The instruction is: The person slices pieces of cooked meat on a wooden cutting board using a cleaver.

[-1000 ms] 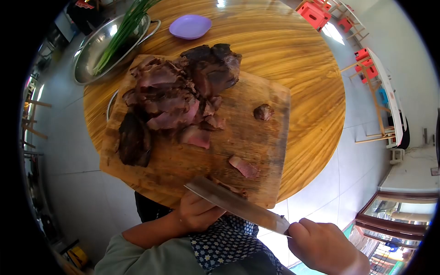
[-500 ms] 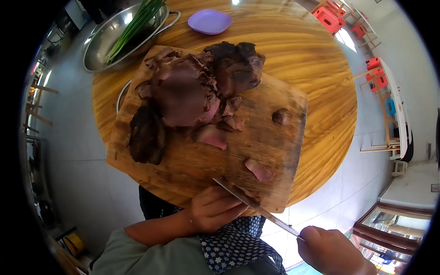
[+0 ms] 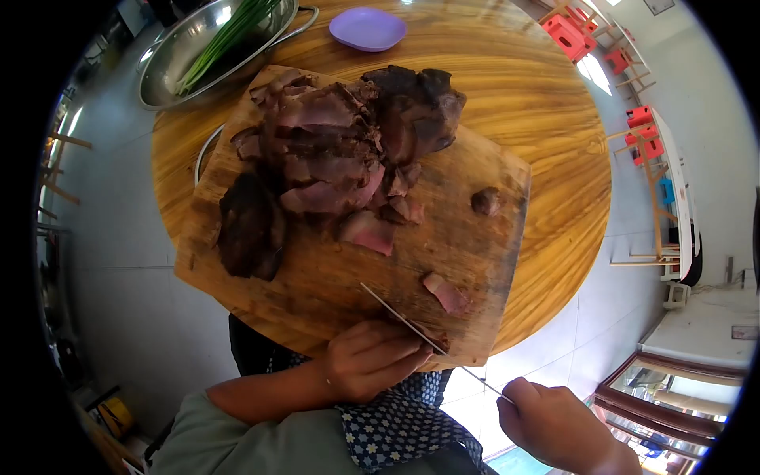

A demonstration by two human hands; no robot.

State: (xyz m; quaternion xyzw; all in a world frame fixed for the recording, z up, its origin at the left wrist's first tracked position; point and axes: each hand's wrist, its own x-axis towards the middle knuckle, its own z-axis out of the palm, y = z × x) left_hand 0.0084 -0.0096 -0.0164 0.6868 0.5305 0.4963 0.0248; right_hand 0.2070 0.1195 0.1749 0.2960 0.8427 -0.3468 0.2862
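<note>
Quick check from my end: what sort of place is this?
Probably a small eatery's dining area, though it could be a home: red stools and a long white-topped table stand beyond the round wooden table, where meat lies on a cutting board.

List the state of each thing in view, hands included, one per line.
Right hand: closed on the cleaver
Cleaver: blade edge-on to the camera
Left hand: fingers bent, beside the blade
Meat slices: cut, heaped
Dark meat chunk at left: in one piece
Scallions: in long lengths, lying in the metal basin
Purple plate: face up, on the table
</note>
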